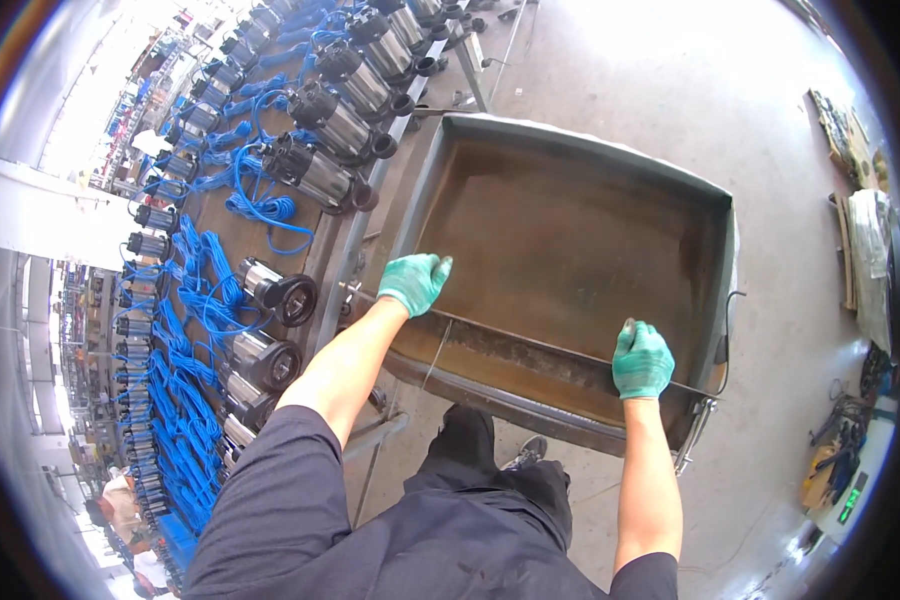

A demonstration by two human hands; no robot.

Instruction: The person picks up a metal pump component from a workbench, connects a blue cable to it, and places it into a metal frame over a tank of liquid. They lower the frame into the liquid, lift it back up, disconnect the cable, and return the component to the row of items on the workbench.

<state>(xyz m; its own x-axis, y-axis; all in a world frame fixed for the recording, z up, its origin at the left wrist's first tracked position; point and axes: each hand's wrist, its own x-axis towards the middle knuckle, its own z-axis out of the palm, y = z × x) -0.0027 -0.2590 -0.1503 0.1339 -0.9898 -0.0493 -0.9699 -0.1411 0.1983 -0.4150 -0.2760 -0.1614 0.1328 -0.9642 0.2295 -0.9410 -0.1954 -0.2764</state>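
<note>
A long, thin metal bar [530,338] crosses the near part of a rectangular metal tank [430,185] filled with brown, murky water. My left hand [417,282], in a green glove, is closed around the bar near its left end, by the tank's left wall. Toward the right end, my right hand [642,360], gloved alike, is also closed on it. The gloves hide the bar where I hold it. A bent dark rod [730,330] rises at the tank's right side, above a bright metal fitting [698,432] at the near right corner.
On the left, a long bench holds rows of steel pumps [320,172] with coiled blue cables [262,205]. A pump lying down [270,288] points its round end toward the tank. A person [120,510] is far lower left. Pallets [842,240] and a white device [855,480] stand at right.
</note>
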